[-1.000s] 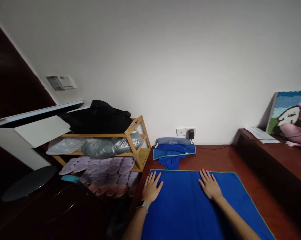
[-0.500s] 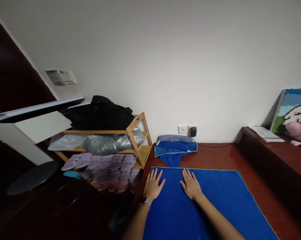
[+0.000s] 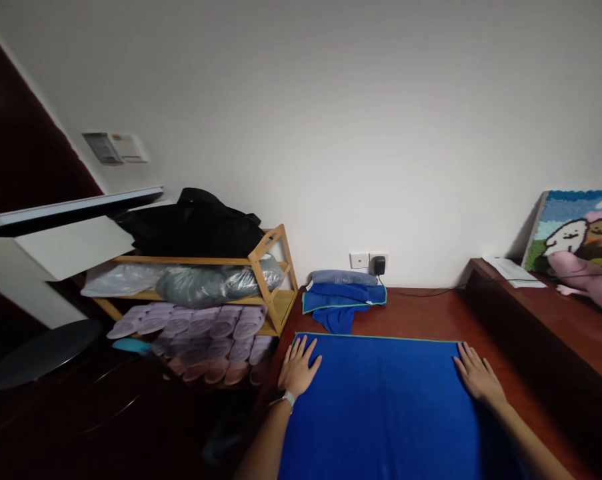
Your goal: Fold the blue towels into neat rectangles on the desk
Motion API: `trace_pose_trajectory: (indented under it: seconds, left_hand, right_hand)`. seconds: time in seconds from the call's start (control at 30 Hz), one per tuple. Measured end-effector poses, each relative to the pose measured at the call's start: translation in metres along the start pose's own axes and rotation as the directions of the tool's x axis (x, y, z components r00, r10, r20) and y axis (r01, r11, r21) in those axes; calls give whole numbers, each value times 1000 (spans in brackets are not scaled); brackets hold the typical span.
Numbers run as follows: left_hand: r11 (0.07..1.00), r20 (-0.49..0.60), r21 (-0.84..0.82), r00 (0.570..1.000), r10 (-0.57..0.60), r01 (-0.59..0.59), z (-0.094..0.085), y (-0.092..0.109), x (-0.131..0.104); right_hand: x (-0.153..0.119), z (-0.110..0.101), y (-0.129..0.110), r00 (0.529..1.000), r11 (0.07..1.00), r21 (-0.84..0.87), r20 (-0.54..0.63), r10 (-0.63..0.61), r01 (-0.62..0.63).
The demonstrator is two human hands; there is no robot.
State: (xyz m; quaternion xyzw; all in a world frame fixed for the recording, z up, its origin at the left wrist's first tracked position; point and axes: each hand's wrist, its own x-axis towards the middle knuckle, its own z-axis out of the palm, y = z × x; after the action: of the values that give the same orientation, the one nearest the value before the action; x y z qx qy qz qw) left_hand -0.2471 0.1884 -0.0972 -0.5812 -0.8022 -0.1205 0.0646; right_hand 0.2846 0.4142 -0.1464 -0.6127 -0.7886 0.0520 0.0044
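The fingers (image 3: 301, 351) of the left hand (image 3: 297, 371) lay spread and flat, released, grasping nothing, pressed on the far left corner of the blue towel (image 3: 381, 400). The right hand (image 3: 475, 376) was likewise open and flat, its palm down on the towel's far right edge.

Half a second earlier the right hand had rested close beside the left one, near the middle of the cloth; it had since slid all the way across to the right side, while the left hand had hardly moved. That sweep looked like a smoothing stroke, and the towel now lay flat and unwrinkled on the red-brown bench (image 3: 421, 313), its green-trimmed far edge straight between the two hands.

Beyond it, against the wall, sat a stack of folded towels (image 3: 343, 297), blue ones with a grey one on top, just below the wall socket (image 3: 368, 260) with its black plug.

To the left stood a wooden rack (image 3: 273, 283). Its top shelf carried a black bag (image 3: 195, 223); the middle shelf held plastic-wrapped bundles (image 3: 201, 283); the lower levels were filled with rows of pale purple slippers (image 3: 201, 327), some pinker ones at the bottom.
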Motion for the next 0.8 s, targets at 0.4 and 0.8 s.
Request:
trace_pose_trajectory:
  seconds: [0.4,0.8]
  left_hand:
    - [1000,-23,-22,1000,-13,13,-6,5,-5]
    - [999,-65,-48,998,-15,12,-5,3,-10]
  right_hand:
    - [-18,-26,-171,916,917,105,-164,-366,385]
    - [31,-46,-365,767,745,304,68,-638,593]
